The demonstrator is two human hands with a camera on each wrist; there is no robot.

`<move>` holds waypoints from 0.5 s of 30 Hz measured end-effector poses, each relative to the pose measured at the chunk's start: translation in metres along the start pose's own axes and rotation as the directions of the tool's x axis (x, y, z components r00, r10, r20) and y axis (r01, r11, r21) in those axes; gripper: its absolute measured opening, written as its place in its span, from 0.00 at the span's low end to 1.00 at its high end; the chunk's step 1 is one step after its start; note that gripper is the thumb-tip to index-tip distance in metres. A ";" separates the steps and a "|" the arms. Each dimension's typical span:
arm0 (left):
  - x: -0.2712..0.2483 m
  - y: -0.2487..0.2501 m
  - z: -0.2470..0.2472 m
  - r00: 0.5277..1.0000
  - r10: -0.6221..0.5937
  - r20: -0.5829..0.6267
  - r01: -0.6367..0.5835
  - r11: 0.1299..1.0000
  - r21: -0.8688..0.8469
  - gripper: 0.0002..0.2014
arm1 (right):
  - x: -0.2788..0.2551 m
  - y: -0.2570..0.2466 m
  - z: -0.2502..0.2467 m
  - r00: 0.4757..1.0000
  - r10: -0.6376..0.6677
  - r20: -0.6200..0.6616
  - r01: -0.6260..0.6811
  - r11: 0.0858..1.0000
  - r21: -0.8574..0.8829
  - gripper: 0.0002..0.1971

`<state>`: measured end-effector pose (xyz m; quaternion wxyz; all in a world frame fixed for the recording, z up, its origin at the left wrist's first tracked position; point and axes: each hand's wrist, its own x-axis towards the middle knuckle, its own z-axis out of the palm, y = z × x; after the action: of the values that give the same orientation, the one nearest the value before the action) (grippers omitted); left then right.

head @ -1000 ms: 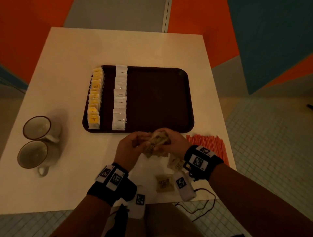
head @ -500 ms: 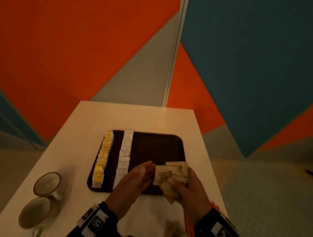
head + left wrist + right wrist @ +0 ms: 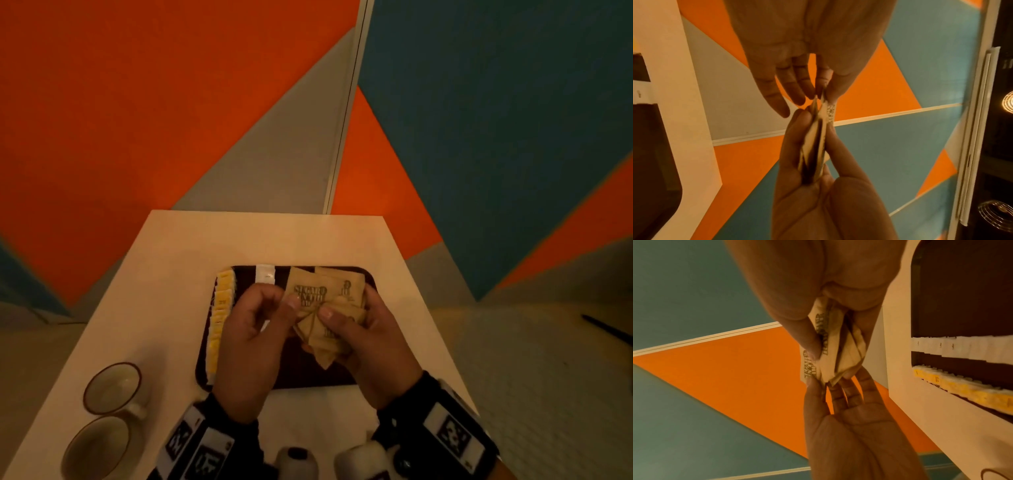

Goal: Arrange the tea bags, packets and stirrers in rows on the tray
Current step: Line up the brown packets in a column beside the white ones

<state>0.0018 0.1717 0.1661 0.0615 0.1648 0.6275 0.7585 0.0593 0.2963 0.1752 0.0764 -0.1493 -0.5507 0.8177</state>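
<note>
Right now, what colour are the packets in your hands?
Brown packets with dark print, clearest in the head view.

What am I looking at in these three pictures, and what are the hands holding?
No machine: a person with a camera on the head and one on each wrist. The head view looks down at a white table with a dark tray and two cups. On the tray lie a row of yellow tea bags and a row of white packets. The right hand grips a bunch of brown sugar packets; the left hand pinches one of them. The wrist views show the same fingers close up.
</note>
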 end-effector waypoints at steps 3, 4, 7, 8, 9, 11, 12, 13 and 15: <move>0.006 -0.003 -0.016 0.997 -0.038 -0.068 0.032 0.996 -0.088 0.08 | 0.003 0.011 0.005 1.000 0.015 -0.025 -0.014 1.000 0.024 0.23; 0.007 -0.002 -0.022 0.993 -0.071 -0.100 0.056 0.988 -0.144 0.09 | 0.004 0.012 0.003 0.999 0.013 -0.047 -0.011 0.999 0.033 0.24; 0.013 -0.001 -0.037 0.969 -0.203 -0.144 0.147 0.934 -0.326 0.12 | 0.005 0.008 -0.006 0.996 0.019 -0.084 -0.011 0.996 0.092 0.25; 0.015 -0.002 -0.040 0.963 -0.235 -0.134 0.173 0.916 -0.363 0.12 | 0.005 0.007 -0.009 0.997 0.024 -0.071 -0.016 0.994 0.111 0.25; 0.017 -0.004 -0.041 0.961 -0.254 -0.112 0.196 0.905 -0.377 0.12 | 0.005 0.005 -0.011 0.998 0.029 -0.049 -0.022 0.992 0.123 0.24; 0.020 -0.005 -0.037 0.963 -0.265 -0.052 0.230 0.906 -0.356 0.12 | 0.006 0.005 -0.010 1.000 0.031 -0.003 -0.031 0.992 0.124 0.24; 0.021 -0.006 -0.033 0.965 -0.261 -0.008 0.243 0.907 -0.344 0.12 | 0.008 0.006 -0.008 0.999 0.030 0.013 -0.031 0.993 0.112 0.23; 0.021 -0.007 -0.028 0.965 -0.258 0.045 0.258 0.902 -0.347 0.11 | 0.011 0.007 -0.007 0.999 0.028 0.023 -0.030 0.995 0.091 0.23; 0.023 -0.009 -0.019 0.947 -0.280 0.157 0.320 0.858 -0.403 0.10 | 0.015 0.010 -0.005 0.999 0.021 0.024 -0.022 0.999 0.028 0.21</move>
<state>-0.0270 0.1629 0.1584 0.2422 0.0828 0.4624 0.8489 0.0469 0.3017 0.1621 0.0630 -0.1443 -0.5383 0.8279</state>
